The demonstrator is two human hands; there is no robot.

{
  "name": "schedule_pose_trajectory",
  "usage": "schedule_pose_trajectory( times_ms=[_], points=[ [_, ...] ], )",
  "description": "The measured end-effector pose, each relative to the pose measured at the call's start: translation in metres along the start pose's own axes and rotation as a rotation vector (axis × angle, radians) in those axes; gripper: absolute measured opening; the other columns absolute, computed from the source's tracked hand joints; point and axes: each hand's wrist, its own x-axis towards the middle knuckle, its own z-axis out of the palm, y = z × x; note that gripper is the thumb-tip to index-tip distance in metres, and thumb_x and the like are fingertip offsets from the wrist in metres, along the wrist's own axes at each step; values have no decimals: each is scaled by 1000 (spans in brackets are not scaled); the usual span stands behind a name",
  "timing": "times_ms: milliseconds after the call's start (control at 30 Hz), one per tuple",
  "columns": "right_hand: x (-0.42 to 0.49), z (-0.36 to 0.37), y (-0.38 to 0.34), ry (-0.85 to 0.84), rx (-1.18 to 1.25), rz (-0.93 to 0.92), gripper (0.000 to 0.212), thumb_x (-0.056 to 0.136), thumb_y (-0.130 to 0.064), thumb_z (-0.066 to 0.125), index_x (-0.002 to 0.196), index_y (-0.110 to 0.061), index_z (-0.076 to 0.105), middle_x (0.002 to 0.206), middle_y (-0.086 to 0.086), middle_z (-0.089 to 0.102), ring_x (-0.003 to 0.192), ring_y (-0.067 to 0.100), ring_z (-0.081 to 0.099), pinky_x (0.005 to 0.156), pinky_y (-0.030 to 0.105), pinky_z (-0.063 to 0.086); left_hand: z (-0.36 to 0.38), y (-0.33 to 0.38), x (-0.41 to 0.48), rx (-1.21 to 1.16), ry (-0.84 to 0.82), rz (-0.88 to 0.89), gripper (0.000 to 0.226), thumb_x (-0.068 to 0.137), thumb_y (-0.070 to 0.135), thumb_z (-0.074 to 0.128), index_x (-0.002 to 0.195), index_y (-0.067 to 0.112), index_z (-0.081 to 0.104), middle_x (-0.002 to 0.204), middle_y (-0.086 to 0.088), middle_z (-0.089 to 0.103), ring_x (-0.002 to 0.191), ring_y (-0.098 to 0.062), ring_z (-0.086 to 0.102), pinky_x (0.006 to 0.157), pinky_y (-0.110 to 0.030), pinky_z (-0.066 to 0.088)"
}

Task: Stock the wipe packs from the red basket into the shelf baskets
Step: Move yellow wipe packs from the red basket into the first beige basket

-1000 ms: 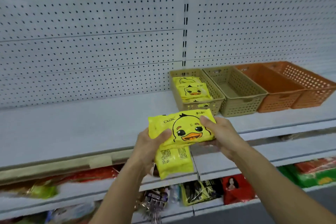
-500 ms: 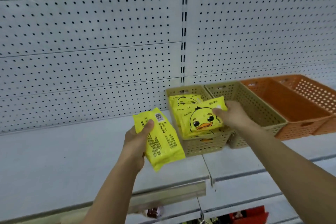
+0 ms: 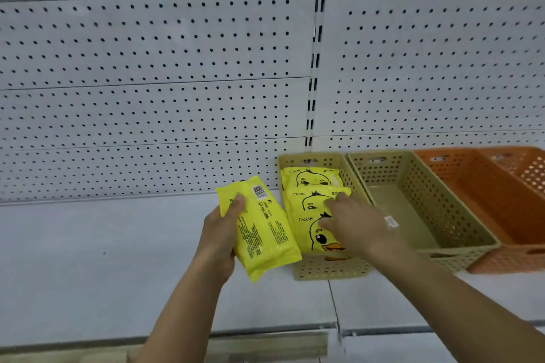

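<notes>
My left hand [image 3: 221, 239] grips a yellow wipe pack [image 3: 262, 230], back side up with its barcode showing, just left of the beige shelf basket [image 3: 327, 270]. That basket holds several yellow duck-face wipe packs [image 3: 311, 178] overlapping in a row. My right hand [image 3: 351, 222] lies flat, fingers spread, on the front duck pack [image 3: 312, 236] inside the basket. I cannot tell whether it still grips that pack. The red basket is out of view.
A second beige basket [image 3: 424, 209] stands to the right, with only a small label in it. Two orange baskets [image 3: 486, 203] follow further right. They all sit on a white shelf [image 3: 103, 259] backed by white pegboard [image 3: 153, 68].
My right hand has lowered its duck pack into the beige basket and now rests flat on it. My left hand has stayed beside the basket holding its pack. The view has moved closer.
</notes>
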Motion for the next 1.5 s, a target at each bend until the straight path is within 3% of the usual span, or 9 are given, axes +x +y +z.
schedule_pose_trajectory(
  times_ms=[200, 400, 567, 700, 1067, 1167, 1267, 1367, 1500],
  points=[
    [-2, 6, 9, -362, 375, -172, 41, 104, -27, 29, 144, -19, 35, 160, 4, 8, 146, 29, 6, 117, 46, 13, 16, 1, 2, -35, 38, -57, 32, 102, 41, 41, 112, 20, 62, 104, -7, 73, 95, -25, 69, 77, -40, 56],
    [-5, -9, 2, 262, 470, -486, 96, 78, -28, 68, 146, -50, 3, 157, -18, -5, 139, -1, 3, 92, 13, 36, 40, 1, 11, -145, 65, -89, 34, 103, 36, 40, 120, 13, 59, 106, -11, 71, 97, -28, 68, 77, -43, 56],
    [2, -7, 3, 635, 959, -396, 38, 87, -16, 58, 119, -36, 57, 119, -16, 61, 107, 5, 57, 76, 26, 52, 62, 6, 15, -138, -41, -43, 53, 100, 53, 34, 120, 13, 62, 114, -4, 68, 103, -24, 65, 77, -45, 58],
    [14, -22, 24, 412, 1647, -28, 16, 93, -29, 58, 104, -19, 65, 102, 16, 66, 76, 35, 68, 61, 40, 59, 76, 6, 24, 202, 24, 159, 39, 100, 53, 33, 114, 25, 56, 115, 7, 61, 103, -8, 55, 73, -31, 46],
    [68, -16, 59, 185, 1693, 395, 19, 97, -25, 53, 94, -14, 67, 86, 6, 69, 60, 21, 61, 45, 28, 48, 95, -7, 80, 451, 158, 278, 36, 100, 30, 48, 69, 12, 40, 65, -1, 40, 58, -11, 34, 50, -19, 31],
    [75, -26, 70, 167, 1577, 360, 22, 93, -28, 59, 93, -8, 69, 74, 7, 66, 49, 16, 57, 42, 25, 45, 90, -14, 89, 610, 164, 309, 25, 95, 40, 53, 95, 15, 53, 88, 5, 57, 81, -12, 54, 73, -28, 45],
    [80, -50, 82, 10, 1359, 144, 22, 86, -31, 68, 84, -9, 72, 61, 6, 65, 42, 14, 53, 43, 22, 43, 88, -3, 91, 737, 26, 433, 60, 83, 57, 63, 131, 25, 48, 120, 14, 55, 113, -6, 51, 95, -33, 43],
    [89, -64, 74, -7, 1340, 54, 26, 79, -36, 73, 87, -12, 74, 76, 15, 71, 61, 21, 62, 60, 30, 48, 101, 18, 83, 558, -359, 242, 46, 86, 38, 71, 126, 20, 58, 114, 7, 70, 104, -13, 67, 86, -34, 57],
    [89, -51, 68, -137, 1711, 153, 48, 80, -51, 62, 108, -12, 67, 92, 9, 74, 82, 25, 71, 71, 37, 56, 107, 24, 89, 212, -133, 106, 33, 86, 22, 72, 114, 10, 60, 101, -12, 73, 83, -26, 73, 66, -37, 61]
  ],
)
